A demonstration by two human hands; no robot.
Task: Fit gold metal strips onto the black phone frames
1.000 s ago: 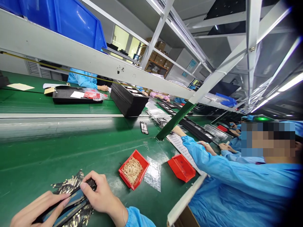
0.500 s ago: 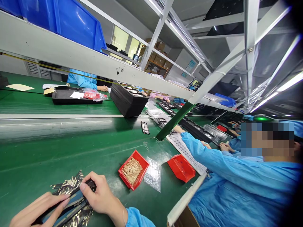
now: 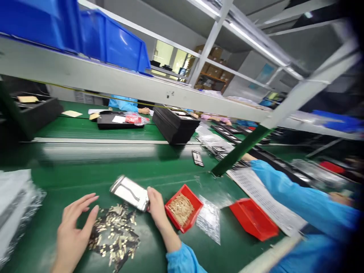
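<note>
On the green table (image 3: 71, 182), the spread left hand (image 3: 74, 231) sits just beside a scattered pile of small gold-and-black pieces (image 3: 113, 235). The right hand (image 3: 158, 212) pinches the end of a silver metal plate (image 3: 129, 193). Rightward lie a red bin (image 3: 193, 201) of tan strips (image 3: 181, 209), a clear plastic bag (image 3: 209, 223) and a second red bin (image 3: 253, 220).

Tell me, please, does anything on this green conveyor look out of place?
Yes: small metallic pieces lie scattered loose on the green conveyor belt beside the left hand, whereas the nearby red bin keeps its strands contained.
</note>
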